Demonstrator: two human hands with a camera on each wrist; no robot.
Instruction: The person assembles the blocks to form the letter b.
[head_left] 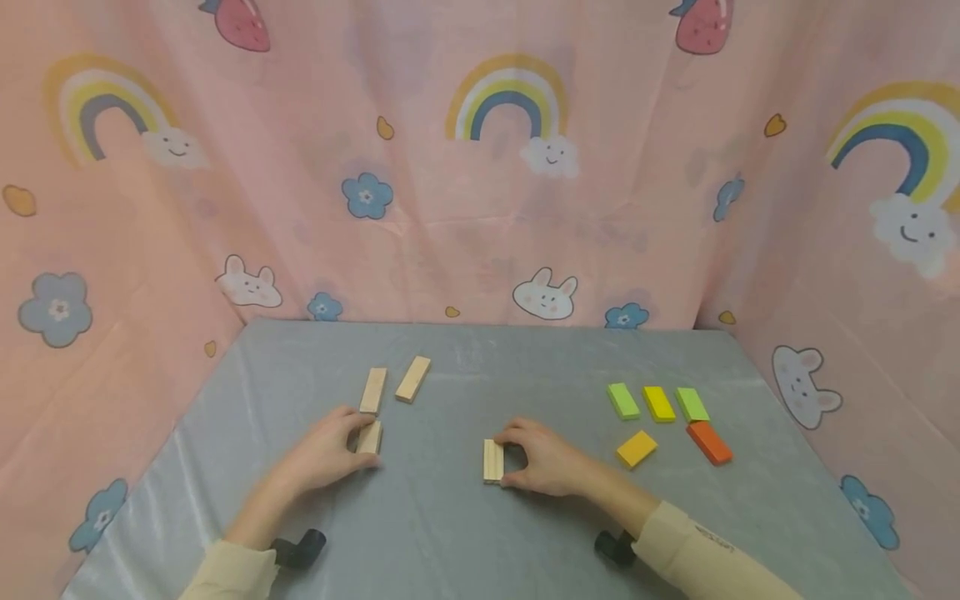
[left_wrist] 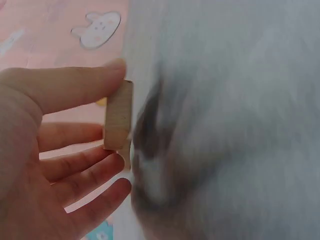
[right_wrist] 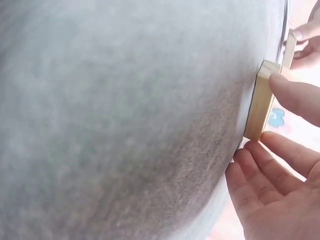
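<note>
My left hand (head_left: 326, 450) pinches a plain wooden block (head_left: 369, 438) by its ends, at the left of the grey table. The left wrist view shows the thumb at one end of this wooden block (left_wrist: 118, 117) and fingertips at the other. Nearer the middle, my right hand (head_left: 551, 458) grips a second plain wooden block (head_left: 492, 462) the same way, thumb at the near end and a finger at the far end. In the right wrist view that second block (right_wrist: 261, 100) stands close against the grey cloth. A gap separates the two hands.
Just beyond the left hand lie two more plain wooden blocks (head_left: 373, 390). To the right of the right hand are several coloured blocks: two green (head_left: 622, 402), a yellow (head_left: 658, 404), an amber (head_left: 636, 449) and an orange (head_left: 709, 442). A patterned pink curtain (head_left: 420, 275) encloses the table.
</note>
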